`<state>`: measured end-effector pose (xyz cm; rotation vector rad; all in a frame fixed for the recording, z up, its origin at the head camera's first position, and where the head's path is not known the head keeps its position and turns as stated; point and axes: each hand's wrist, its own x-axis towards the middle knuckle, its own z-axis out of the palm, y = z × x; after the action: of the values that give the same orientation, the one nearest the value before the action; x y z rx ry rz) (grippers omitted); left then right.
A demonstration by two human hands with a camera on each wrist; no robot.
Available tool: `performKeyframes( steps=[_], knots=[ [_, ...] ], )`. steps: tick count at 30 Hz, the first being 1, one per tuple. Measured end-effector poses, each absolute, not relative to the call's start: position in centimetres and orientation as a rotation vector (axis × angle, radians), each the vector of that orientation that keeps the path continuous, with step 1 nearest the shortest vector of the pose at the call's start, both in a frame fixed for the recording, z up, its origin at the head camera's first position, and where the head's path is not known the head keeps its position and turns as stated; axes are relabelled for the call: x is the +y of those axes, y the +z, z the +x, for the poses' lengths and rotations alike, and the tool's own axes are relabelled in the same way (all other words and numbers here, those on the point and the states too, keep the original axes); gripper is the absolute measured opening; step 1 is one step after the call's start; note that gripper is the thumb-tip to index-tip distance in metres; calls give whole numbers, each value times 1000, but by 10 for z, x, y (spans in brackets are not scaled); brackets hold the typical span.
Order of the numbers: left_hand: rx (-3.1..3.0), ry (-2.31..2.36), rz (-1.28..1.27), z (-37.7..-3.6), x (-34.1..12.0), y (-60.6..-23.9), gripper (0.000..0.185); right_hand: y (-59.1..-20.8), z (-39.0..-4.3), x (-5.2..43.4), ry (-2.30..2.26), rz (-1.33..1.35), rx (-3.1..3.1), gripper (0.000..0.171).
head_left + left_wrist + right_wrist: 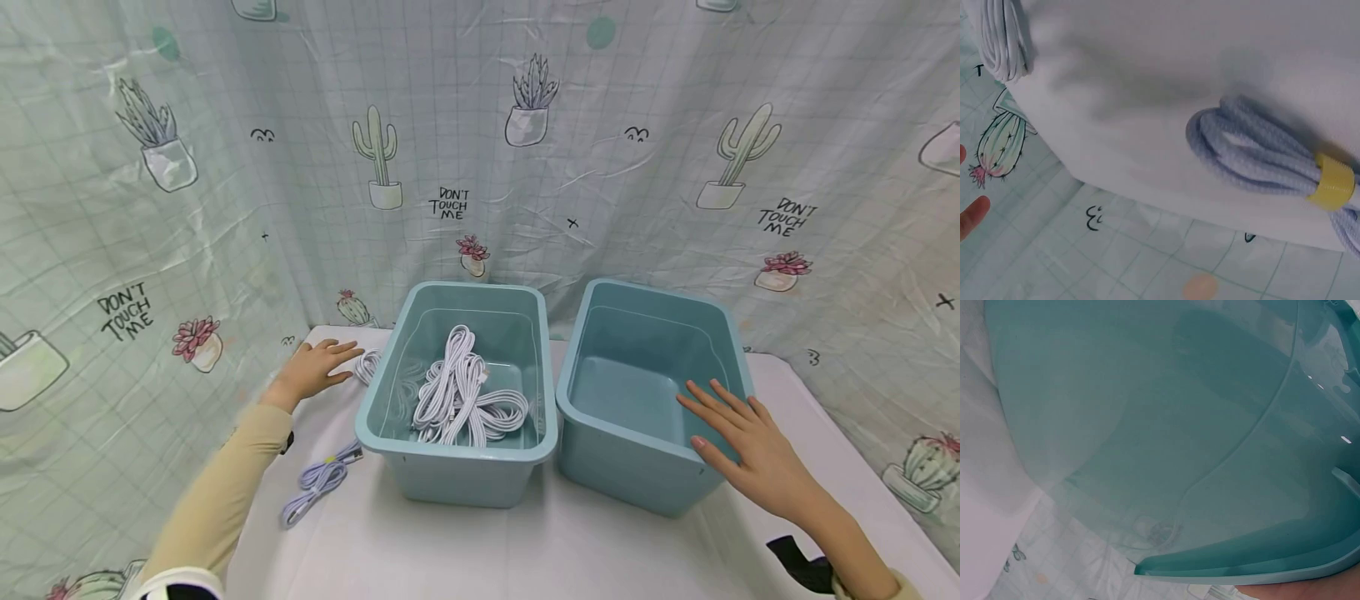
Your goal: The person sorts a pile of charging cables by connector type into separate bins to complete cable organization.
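Observation:
My left hand (315,369) hovers at the table's left side, its fingers spread and holding nothing. Just beyond its fingertips lies a coiled white cable (367,367), partly hidden behind the left bin; the left wrist view shows this coil (1002,40) apart from the fingertips (974,215). Closer to me is a bundled lavender cable (321,483) with a yellow strap (1335,181). Several white cables (465,392) are piled inside the left blue bin (455,452). Over the right-hand side of the second blue bin (637,429), my right hand (753,450) extends with straight fingers; contact with the rim is unclear.
Both bins stand side by side on a white-covered table (480,554). A curtain (480,167) printed with cacti hangs behind and along the sides. Dark straps (802,567) show near the right wrist.

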<state>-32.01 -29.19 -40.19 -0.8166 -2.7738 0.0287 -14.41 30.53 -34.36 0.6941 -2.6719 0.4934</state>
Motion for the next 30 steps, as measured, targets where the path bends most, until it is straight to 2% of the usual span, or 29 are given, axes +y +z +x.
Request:
performKeyframes(
  steps=[10, 21, 30],
  knots=[
    [-2863, 81, -785, -323, -285, -425, 45, -344, -143, 305, 494, 697, -2668, 56],
    [-2937, 122, -753, -321, -285, -433, 43, -344, -144, 305, 509, 700, -2669, 57],
    [-2891, 139, -807, -321, -293, -436, 30, -343, -144, 305, 502, 699, -2671, 56]
  ],
)
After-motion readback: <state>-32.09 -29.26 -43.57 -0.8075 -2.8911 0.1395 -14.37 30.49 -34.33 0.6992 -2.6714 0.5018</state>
